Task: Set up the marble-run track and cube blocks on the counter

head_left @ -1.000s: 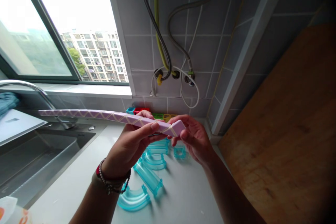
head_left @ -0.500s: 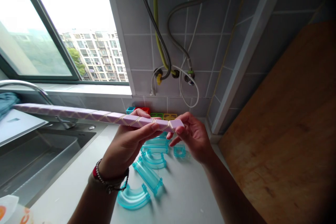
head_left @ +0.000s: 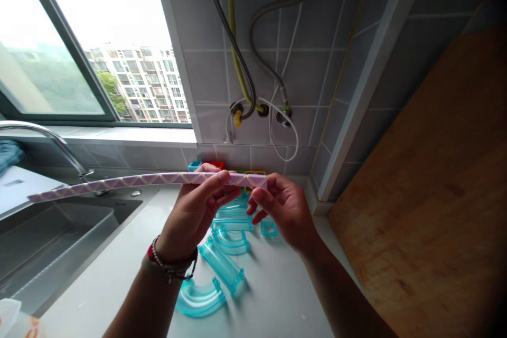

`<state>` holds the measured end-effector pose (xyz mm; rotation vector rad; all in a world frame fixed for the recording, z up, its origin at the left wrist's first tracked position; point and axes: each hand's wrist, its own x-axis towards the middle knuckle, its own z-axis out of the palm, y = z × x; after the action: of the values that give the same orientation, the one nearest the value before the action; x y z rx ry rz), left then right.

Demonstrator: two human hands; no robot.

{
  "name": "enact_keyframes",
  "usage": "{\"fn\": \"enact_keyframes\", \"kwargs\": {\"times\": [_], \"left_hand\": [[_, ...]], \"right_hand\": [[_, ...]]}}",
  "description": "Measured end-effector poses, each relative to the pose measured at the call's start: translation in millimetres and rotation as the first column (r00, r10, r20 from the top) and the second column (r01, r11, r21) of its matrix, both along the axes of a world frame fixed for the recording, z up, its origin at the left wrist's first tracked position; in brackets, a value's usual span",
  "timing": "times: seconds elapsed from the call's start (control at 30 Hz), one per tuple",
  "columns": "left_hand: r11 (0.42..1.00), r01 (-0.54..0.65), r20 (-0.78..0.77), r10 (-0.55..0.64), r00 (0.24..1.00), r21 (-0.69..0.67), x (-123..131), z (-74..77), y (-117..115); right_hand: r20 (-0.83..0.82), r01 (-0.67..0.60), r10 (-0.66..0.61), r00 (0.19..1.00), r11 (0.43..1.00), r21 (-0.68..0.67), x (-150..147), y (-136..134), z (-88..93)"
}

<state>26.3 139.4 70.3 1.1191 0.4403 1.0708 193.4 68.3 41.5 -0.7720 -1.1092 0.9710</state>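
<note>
While two hands hold it, one lilac strip curves.

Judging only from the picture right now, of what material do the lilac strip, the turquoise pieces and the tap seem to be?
Lilac strip: perhaps foam or flexible plastic, fairly matte; it bows along its length, but the look leaves this open.
Turquoise pieces: probably tinted plastic, glossy and see-through, with bright highlights.
Tap: likely chromed or polished metal, with sharp silvery reflections.

Left wrist: pale beaded bracelet, red piece, dark strand.
</note>
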Motion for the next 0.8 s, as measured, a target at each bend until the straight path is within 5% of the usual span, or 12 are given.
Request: {"fn": "enact_keyframes", "kwargs": {"times": [0.23, 0.4, 0.6, 0.8], "left_hand": [[0.997, -0.071, -0.045, 0.072, 0.996, 0.013, -6.2, 0.5, 4.1], [1.0, -0.015, 0.03, 0.015, 0.999, -0.001, 0.5, -3.0, 4.3], [0.981, 0.172, -0.015, -0.171, 0.985, 0.094, 14.0, -13.3, -0.7], [0.969, -0.023, -0.056, 0.038, 0.998, 0.246, 22.5, -22.4, 3.3]], "right_hand": [[0.046, 0.054, -0.053, 0.997, 0.998, -0.015, -4.5, 0.7, -1.9], [0.013, 0.114, -0.114, 0.993, 0.991, -0.064, -8.4, 1.0, -4.0], [-0.159, -0.067, 0.038, 0.987, 0.98, -0.186, -12.9, 0.4, -0.5], [-0.281, -0.169, 0.095, 0.955, 0.953, -0.253, -13.4, -0.3, 0.6]]}}
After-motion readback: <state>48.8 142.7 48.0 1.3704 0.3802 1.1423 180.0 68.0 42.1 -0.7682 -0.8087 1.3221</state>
